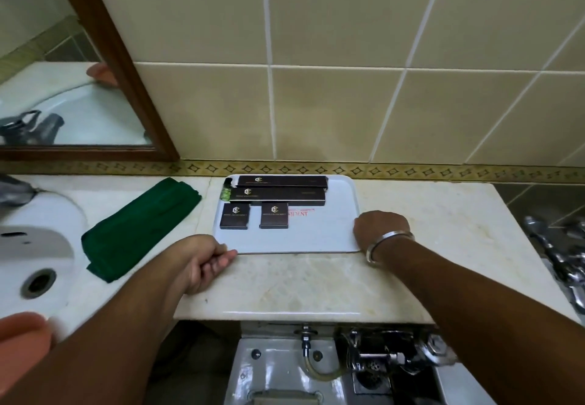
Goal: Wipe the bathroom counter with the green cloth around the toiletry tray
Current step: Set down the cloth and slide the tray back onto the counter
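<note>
A white toiletry tray [316, 233] lies on the cream marble counter [300, 284] against the tiled wall, carrying several dark boxes [278, 189]. My left hand [205, 262] curls around the tray's near left corner. My right hand [381, 226], with a metal bangle on the wrist, grips the tray's right edge. The folded green cloth [139, 227] rests flat on the counter left of the tray, between it and the sink, untouched.
A white sink [34, 246] with drain sits at the left, a mirror [63, 88] above it. Chrome taps [563, 256] stand at the right beyond the counter edge. A toilet cistern and pipes [316, 366] lie below the front edge.
</note>
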Tool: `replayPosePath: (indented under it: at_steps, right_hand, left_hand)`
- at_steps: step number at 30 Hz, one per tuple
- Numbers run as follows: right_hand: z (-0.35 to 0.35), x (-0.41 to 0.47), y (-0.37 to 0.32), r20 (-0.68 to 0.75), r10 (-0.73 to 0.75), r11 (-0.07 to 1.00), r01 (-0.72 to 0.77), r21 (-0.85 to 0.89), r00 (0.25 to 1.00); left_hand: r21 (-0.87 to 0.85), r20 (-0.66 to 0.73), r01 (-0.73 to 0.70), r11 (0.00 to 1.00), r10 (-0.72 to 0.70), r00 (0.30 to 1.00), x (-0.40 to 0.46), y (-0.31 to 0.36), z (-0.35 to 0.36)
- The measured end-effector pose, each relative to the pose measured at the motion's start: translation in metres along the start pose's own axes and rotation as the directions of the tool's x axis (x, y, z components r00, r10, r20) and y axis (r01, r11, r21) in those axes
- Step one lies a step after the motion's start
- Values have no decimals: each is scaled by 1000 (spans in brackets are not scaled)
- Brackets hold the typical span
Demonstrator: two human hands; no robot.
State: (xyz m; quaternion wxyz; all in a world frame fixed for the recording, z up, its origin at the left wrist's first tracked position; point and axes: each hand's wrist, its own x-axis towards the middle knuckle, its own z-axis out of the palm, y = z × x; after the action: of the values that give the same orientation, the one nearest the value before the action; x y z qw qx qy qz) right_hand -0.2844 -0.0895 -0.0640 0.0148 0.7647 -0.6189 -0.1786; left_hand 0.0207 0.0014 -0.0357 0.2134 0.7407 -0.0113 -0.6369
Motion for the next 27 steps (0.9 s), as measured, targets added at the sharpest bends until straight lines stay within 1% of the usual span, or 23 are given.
replayPosePath:
  at_steps: [2,4,6,7,8,9,10,11,12,13,14,15,16,17,18,19,20,21,23,25,27]
  right_hand:
    - [-4,-1,-4,-2,3,1000,-3,-29,1000]
    - [-9,-6,-6,11,9,998,-8,-55,1000]
    - [-17,-13,-9,79,18,995,-11,-96,997]
    - [-21,-15,-11,126,19,991,-2,-134,992]
    - [-29,-15,-14,158,30,983,0,-182,987]
    - [-39,-15,-17,146,51,976,-18,-217,988]
    - [-52,-15,-26,100,66,973,-42,-225,993]
    - [-66,-14,-39,19,56,977,-51,-209,998]
    - [-80,-11,-53,-67,17,985,-29,-172,998]
    - [-93,-7,-73,-131,-47,994,33,-104,990]
    - [-108,-4,-97,-171,-125,992,125,-7,977]
    - [-122,-3,-125,-190,-210,968,232,100,959]
    - [-133,-2,-156,-197,-298,919,336,205,934]
    - [-140,0,-186,-197,-375,858,420,296,906]
    - [-143,3,-218,-193,-431,804,472,361,882]
    - [-143,9,-245,-179,-450,774,482,410,875]
    - [-141,16,-269,-148,-434,769,451,453,889]
    - [-139,24,-291,-107,-384,780,384,494,917]
    - [-134,40,-313,-47,-250,793,232,562,967]
    - [-128,53,-324,-47,-185,781,176,599,982]
    - [-122,55,-323,-58,-160,734,158,661,985]
  left_hand:
    - [-6,-4,-18,1000,18,1000,-3,-1,0]
    - [-3,-12,-69,998,69,998,-11,-5,4]
    - [57,-39,-209,976,212,977,-21,-15,6]
    - [101,-66,-302,948,309,949,-24,-20,4]
    - [153,-101,-385,910,402,910,-27,-25,-2]
    - [238,-141,-438,867,477,867,-30,-26,-12]
    - [365,-197,-451,815,541,818,-31,-27,-29]
    - [511,-265,-416,752,598,757,-33,-27,-51]
    - [636,-336,-349,688,654,678,-34,-25,-71]
    - [714,-405,-270,646,696,593,-32,-23,-93]
    - [743,-463,-205,637,711,530,-30,-21,-114]
    - [740,-511,-155,655,696,504,-25,-19,-133]
    - [720,-541,-125,682,665,515,-18,-18,-149]
    - [693,-545,-126,710,629,554,-11,-17,-160]
    - [667,-526,-149,730,604,599,-2,-15,-169]
    - [651,-496,-179,738,592,635,4,-12,-174]
    - [643,-476,-200,739,591,651,9,-11,-178]
    - [641,-468,-215,737,597,651,13,-9,-182]
    - [638,-452,-265,723,630,632,19,-5,-185]
    - [582,-435,-337,741,633,641,25,-2,-187]
    - [563,-427,-355,746,631,648,25,-1,-185]
